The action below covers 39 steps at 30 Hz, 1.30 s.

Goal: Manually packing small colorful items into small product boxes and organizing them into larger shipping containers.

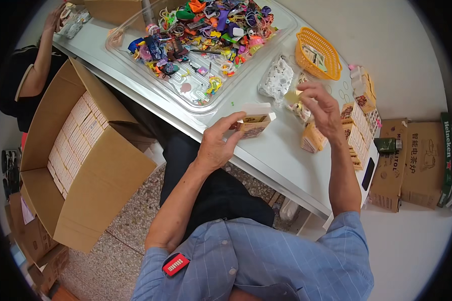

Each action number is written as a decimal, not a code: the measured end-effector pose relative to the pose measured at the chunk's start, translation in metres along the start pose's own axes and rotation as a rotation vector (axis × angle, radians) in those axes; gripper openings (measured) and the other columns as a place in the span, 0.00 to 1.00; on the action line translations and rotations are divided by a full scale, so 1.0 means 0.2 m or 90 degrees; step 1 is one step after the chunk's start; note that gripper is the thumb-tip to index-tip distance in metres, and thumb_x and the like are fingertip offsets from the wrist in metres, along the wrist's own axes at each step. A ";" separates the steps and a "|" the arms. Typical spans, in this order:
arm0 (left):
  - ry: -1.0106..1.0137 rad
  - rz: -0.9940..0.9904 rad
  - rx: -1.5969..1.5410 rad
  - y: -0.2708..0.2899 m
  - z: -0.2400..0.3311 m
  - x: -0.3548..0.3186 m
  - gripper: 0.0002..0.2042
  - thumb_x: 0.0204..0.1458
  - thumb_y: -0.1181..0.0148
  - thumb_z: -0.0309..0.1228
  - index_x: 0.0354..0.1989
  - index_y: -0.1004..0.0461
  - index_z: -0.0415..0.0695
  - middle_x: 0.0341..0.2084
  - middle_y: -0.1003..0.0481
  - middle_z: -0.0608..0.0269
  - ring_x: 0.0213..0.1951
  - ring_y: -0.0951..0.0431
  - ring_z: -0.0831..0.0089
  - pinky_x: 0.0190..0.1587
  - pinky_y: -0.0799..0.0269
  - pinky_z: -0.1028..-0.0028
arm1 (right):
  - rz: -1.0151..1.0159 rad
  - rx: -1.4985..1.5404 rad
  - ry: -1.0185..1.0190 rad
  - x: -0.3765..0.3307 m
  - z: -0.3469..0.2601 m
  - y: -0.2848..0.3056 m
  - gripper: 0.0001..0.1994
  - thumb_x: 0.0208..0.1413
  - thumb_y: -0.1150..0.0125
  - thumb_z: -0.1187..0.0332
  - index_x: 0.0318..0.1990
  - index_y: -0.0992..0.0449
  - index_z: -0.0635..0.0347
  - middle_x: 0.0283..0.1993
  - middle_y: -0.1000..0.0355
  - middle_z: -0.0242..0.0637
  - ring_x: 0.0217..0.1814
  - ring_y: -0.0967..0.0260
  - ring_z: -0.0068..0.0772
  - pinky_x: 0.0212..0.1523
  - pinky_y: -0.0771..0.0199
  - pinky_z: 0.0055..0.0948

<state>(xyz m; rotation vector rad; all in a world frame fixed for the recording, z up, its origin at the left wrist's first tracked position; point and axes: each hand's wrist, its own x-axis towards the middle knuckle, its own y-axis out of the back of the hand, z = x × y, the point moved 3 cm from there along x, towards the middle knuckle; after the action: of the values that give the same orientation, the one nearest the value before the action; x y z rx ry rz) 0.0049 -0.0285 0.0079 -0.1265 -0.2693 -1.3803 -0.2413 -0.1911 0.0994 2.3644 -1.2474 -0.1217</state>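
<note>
Between the left fingers (230,120) and right fingers (315,94), past the small box (255,126), bare table (286,143) is offering passage; a bag (277,79) and stacked boxes (356,136) are flanking the latter.

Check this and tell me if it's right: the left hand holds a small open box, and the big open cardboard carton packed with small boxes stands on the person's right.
One thing is wrong: the head view shows the big open cardboard carton on the person's left. The left hand does hold a small open box.
</note>
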 end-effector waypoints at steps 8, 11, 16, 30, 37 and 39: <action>0.002 -0.017 0.006 0.01 0.02 0.00 0.25 0.52 0.36 0.16 0.60 0.27 0.44 0.44 0.20 0.51 0.44 0.18 0.64 0.48 0.23 0.69 | -0.176 -0.178 0.165 0.00 -0.21 -0.29 0.09 0.56 0.32 0.76 0.44 0.18 0.59 0.59 0.28 0.36 0.63 0.34 0.37 0.61 0.33 0.36; -0.014 -0.011 0.008 0.02 0.00 -0.01 0.24 0.52 0.36 0.16 0.59 0.27 0.44 0.44 0.20 0.51 0.44 0.18 0.63 0.49 0.23 0.69 | -0.202 -0.240 0.194 0.02 -0.22 -0.35 0.09 0.56 0.33 0.76 0.45 0.18 0.59 0.59 0.27 0.38 0.63 0.34 0.38 0.61 0.32 0.37; -0.001 -0.013 -0.009 0.01 0.01 0.00 0.24 0.52 0.36 0.16 0.59 0.26 0.44 0.44 0.20 0.51 0.43 0.18 0.63 0.49 0.23 0.69 | -0.115 -0.173 0.106 0.01 -0.20 -0.27 0.08 0.57 0.35 0.76 0.45 0.18 0.61 0.56 0.26 0.40 0.61 0.32 0.39 0.60 0.31 0.38; 0.003 -0.008 -0.036 -0.02 -0.01 0.00 0.24 0.52 0.35 0.17 0.59 0.26 0.43 0.44 0.20 0.52 0.42 0.19 0.67 0.47 0.23 0.71 | -0.073 -0.761 -0.028 0.37 0.27 -0.09 0.14 0.53 0.35 0.69 0.49 0.22 0.55 0.53 0.27 0.40 0.62 0.35 0.45 0.64 0.39 0.46; 0.008 -0.010 -0.040 -0.02 -0.01 0.00 0.24 0.52 0.35 0.17 0.59 0.26 0.43 0.44 0.20 0.52 0.42 0.19 0.67 0.47 0.23 0.71 | -0.040 -0.667 0.000 0.34 0.29 -0.03 0.10 0.52 0.34 0.69 0.41 0.22 0.59 0.48 0.25 0.40 0.57 0.31 0.45 0.60 0.38 0.47; 0.008 -0.013 -0.039 -0.02 -0.01 0.00 0.24 0.52 0.35 0.17 0.59 0.26 0.43 0.44 0.20 0.52 0.42 0.19 0.67 0.48 0.22 0.71 | -0.017 -0.577 0.099 0.33 0.26 -0.02 0.09 0.53 0.32 0.67 0.38 0.22 0.60 0.43 0.25 0.40 0.52 0.28 0.44 0.55 0.35 0.44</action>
<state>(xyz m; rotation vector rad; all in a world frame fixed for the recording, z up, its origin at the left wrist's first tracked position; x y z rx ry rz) 0.0015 -0.0295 0.0055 -0.1661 -0.2188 -1.4096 -0.2147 -0.2619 0.0601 1.5626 -0.8255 -0.4067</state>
